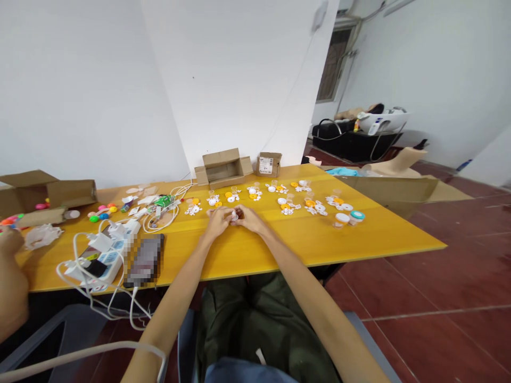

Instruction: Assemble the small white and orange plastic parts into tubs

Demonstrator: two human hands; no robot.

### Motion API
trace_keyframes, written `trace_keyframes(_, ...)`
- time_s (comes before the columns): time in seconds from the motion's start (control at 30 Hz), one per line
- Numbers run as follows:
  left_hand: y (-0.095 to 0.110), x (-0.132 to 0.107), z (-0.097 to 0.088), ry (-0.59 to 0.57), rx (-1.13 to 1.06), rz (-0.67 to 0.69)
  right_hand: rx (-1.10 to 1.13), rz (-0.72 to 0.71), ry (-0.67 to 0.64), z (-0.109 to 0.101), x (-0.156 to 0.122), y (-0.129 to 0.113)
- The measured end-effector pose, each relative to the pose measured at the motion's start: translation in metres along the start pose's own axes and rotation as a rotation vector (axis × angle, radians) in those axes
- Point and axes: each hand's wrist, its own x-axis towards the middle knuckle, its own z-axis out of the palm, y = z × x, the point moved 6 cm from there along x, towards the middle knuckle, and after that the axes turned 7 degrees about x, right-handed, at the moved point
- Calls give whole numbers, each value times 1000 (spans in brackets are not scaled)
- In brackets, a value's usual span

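Note:
My left hand and my right hand meet above the middle of the table, fingers closed round a small clear-and-white plastic piece. Its exact kind is too small to make out, and the fingers hide part of it. Just beyond them lie groups of small parts: white discs, yellow discs, little clear cups and flat white cut-out pieces. Off to the right stand a clear jar with a white lid and another with a teal lid.
An open cardboard box and a smaller box stand against the wall. Left are a power strip with trailing cables, a phone and a green circuit board. Another person's arm reaches in at far left near coloured balls.

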Motion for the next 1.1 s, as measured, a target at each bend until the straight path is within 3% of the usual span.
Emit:
trace_keyframes(0.23, 7, -2, -2, -85, 103, -104, -11, 4, -14, 0, 0, 3)
trace_keyframes(1.1, 4, -2, 2, -87, 124, -72, -65, -21, -15, -3, 3, 11)
